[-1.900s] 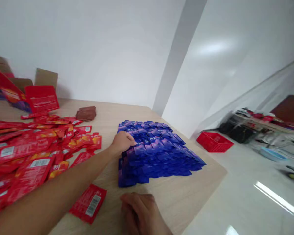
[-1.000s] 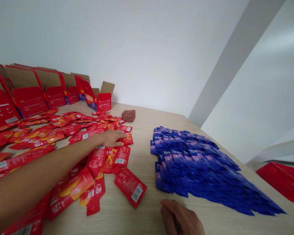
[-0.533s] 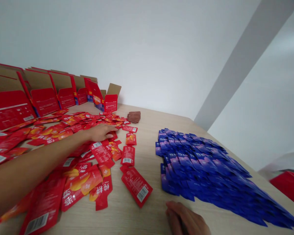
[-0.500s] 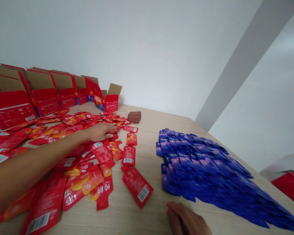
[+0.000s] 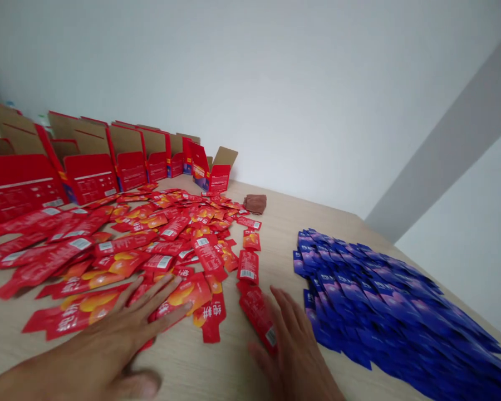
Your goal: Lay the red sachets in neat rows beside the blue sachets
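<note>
A spread of red pouches [image 5: 127, 242] with orange fruit pictures covers the left of the table. My left hand [image 5: 129, 328] lies palm down over the near pouches, fingers spread and thumb out to the side. On the other side of a short line of single pouches, my right hand [image 5: 298, 340] reaches to the nearest red pouch [image 5: 255, 312]. Its fingers are apart and overlap that pouch's right edge; whether they press on it I cannot tell. Blue pouches [image 5: 371, 301] lie in overlapping rows just right of this hand.
Several red cartons [image 5: 92, 175] with raised flaps stand in a row along the back left. One more open carton [image 5: 217, 175] stands at the end of the row. A folded brown cloth [image 5: 255, 204] lies on the wooden table [image 5: 300, 214] near the white wall.
My left hand has drawn back from the far pouches to the near ones. My right hand has moved forward and left to the nearest single pouch, its fingers opening. The view has turned left.
</note>
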`<state>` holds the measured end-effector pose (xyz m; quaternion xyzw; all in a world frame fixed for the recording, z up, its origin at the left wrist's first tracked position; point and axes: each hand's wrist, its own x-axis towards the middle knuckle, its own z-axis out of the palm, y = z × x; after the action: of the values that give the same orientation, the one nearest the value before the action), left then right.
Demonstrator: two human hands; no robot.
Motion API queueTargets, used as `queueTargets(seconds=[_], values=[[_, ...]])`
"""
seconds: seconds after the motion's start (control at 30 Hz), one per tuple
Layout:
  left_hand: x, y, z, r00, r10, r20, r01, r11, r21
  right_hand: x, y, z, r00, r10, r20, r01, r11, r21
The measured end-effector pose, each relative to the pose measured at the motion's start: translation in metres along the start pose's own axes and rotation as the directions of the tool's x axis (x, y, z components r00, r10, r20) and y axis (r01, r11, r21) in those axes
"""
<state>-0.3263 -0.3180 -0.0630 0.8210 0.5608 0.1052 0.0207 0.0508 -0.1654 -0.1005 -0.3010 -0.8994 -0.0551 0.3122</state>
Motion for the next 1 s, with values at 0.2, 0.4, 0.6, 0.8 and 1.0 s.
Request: queueTargets(seconds=[0.2,0.4,0.6,0.8,1.0], values=[[0.021,-0.009,-0.017,0.976,-0.162,0.145,0.173,0.982,-0.072,0.028,-0.015,0.047,0.959,0.142,0.247,-0.147,0.989,0.001],[0.033,-0.046,-0.018,0.981,-0.134,0.138,0.148,0.985,-0.094,0.067,-0.056,0.047,0.899,0.198,0.39,-0.246,0.966,0.077],[0.04,-0.084,-0.011,0.998,-0.058,0.029,0.059,0.996,-0.062,0.097,-0.088,0.044,0.837,0.193,0.511,-0.297,0.946,0.129],[0.038,-0.063,0.002,0.962,0.054,-0.269,-0.061,0.998,-0.018,0.12,-0.08,0.031,0.898,0.222,0.379,-0.268,0.961,0.072],[0.067,0.034,0.041,0.79,0.539,-0.291,-0.59,0.797,-0.125,0.198,-0.014,0.028,0.919,0.196,0.342,-0.185,0.981,-0.064]])
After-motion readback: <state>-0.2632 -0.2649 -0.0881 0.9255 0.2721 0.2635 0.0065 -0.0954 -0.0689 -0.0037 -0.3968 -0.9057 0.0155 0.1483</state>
